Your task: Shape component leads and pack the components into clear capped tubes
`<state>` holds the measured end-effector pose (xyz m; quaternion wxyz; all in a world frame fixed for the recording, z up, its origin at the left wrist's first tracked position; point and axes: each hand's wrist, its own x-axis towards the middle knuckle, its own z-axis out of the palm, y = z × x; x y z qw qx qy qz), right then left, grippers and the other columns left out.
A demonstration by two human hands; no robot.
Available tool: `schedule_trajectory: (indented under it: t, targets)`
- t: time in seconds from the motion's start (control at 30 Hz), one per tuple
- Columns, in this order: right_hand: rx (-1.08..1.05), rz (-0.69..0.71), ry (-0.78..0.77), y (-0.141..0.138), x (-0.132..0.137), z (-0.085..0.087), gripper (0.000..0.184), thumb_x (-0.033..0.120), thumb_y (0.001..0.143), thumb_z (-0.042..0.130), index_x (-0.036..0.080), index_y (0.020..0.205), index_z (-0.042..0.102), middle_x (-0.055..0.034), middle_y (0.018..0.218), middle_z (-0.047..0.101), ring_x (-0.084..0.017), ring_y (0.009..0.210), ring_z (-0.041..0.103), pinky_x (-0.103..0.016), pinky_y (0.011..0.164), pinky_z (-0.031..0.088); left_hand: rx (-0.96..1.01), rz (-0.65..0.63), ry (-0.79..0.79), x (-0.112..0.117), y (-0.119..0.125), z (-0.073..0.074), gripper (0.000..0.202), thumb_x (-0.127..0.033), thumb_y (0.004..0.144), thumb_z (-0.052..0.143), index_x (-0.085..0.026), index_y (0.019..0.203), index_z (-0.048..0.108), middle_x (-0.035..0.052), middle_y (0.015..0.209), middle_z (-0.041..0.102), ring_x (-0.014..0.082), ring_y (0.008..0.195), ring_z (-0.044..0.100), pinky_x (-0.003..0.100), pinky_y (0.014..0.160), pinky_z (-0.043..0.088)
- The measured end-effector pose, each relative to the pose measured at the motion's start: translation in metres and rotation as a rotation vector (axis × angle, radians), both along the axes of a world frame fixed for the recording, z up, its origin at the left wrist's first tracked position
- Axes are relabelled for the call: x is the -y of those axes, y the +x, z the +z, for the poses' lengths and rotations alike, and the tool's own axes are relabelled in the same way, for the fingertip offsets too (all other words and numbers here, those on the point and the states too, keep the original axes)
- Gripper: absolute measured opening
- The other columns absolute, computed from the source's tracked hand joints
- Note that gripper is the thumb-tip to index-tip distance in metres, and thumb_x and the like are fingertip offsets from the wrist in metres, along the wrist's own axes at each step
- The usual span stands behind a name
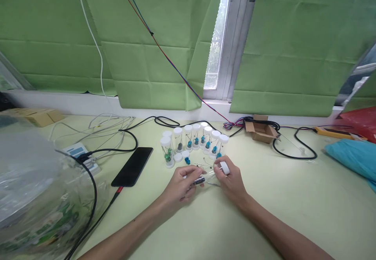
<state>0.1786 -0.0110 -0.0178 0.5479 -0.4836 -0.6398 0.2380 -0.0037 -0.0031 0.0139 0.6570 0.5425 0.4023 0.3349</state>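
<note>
Between my hands lies a clear tube (209,176), tilted, with a dark piece inside its left end. My left hand (183,182) is closed around that end. My right hand (230,177) grips the other end at the white cap (225,168); whether the cap is fully seated I cannot tell. Just beyond stand several upright capped tubes in an arc, among them one with a green piece (167,157) and one with a blue piece (189,144). A loose blue piece (187,160) and loose white caps (178,157) lie before them. Thin wire-like parts (202,165) rest near my fingers.
A black phone (132,167) with a cable lies left, beside a power strip (76,152). Clear plastic bags (44,197) fill the left side. At the back right are an open cardboard box (261,130) and black cable (299,157); a blue bag (352,156) lies far right.
</note>
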Motion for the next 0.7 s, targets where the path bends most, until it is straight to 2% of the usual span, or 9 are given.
schedule_trajectory:
  t: [0.2, 0.27, 0.4, 0.57, 0.7]
  targets:
    - [0.049, -0.063, 0.108, 0.0, 0.001, 0.003, 0.018, 0.033, 0.087, 0.056, 0.019, 0.076, 0.051, 0.0046, 0.059, 0.048, -0.01, 0.051, 0.043, -0.021, 0.049, 0.036, -0.064, -0.043, 0.164, -0.003, -0.002, 0.001, 0.039, -0.052, 0.085, 0.06, -0.014, 0.09, 0.069, 0.0004, 0.065, 0.06, 0.0014, 0.034, 0.03, 0.017, 0.033, 0.018]
    - [0.053, -0.065, 0.119, 0.0, 0.001, 0.003, 0.019, 0.033, 0.087, 0.056, 0.019, 0.075, 0.052, 0.0042, 0.06, 0.049, -0.01, 0.05, 0.043, -0.021, 0.049, 0.036, -0.091, -0.019, 0.25, -0.003, -0.003, 0.001, 0.037, -0.05, 0.085, 0.06, -0.015, 0.088, 0.07, -0.0006, 0.064, 0.058, 0.0021, 0.036, 0.032, 0.018, 0.035, 0.021]
    - [0.043, -0.064, 0.11, -0.001, 0.001, 0.002, 0.017, 0.033, 0.087, 0.055, 0.019, 0.077, 0.053, 0.0039, 0.061, 0.051, -0.01, 0.051, 0.044, -0.022, 0.05, 0.036, -0.175, 0.046, 0.386, -0.001, -0.002, 0.001, 0.033, -0.047, 0.085, 0.062, -0.016, 0.091, 0.072, 0.003, 0.072, 0.065, 0.0056, 0.041, 0.04, 0.02, 0.038, 0.028]
    - [0.006, -0.071, 0.065, -0.001, 0.001, -0.001, 0.021, 0.033, 0.088, 0.052, 0.02, 0.073, 0.049, 0.0053, 0.058, 0.046, -0.01, 0.049, 0.041, -0.021, 0.048, 0.033, -0.219, 0.089, 0.458, 0.0, -0.001, -0.005, 0.03, -0.045, 0.084, 0.063, -0.018, 0.093, 0.073, 0.0056, 0.081, 0.071, 0.012, 0.056, 0.054, 0.022, 0.045, 0.035]
    - [-0.028, -0.042, 0.046, 0.0, 0.002, -0.002, 0.023, 0.035, 0.09, 0.05, 0.02, 0.073, 0.046, 0.0054, 0.058, 0.045, -0.01, 0.05, 0.04, -0.021, 0.048, 0.033, -0.209, 0.11, 0.465, 0.001, 0.001, -0.009, 0.028, -0.044, 0.084, 0.064, -0.019, 0.093, 0.073, 0.0056, 0.083, 0.072, 0.0151, 0.066, 0.059, 0.022, 0.049, 0.039]
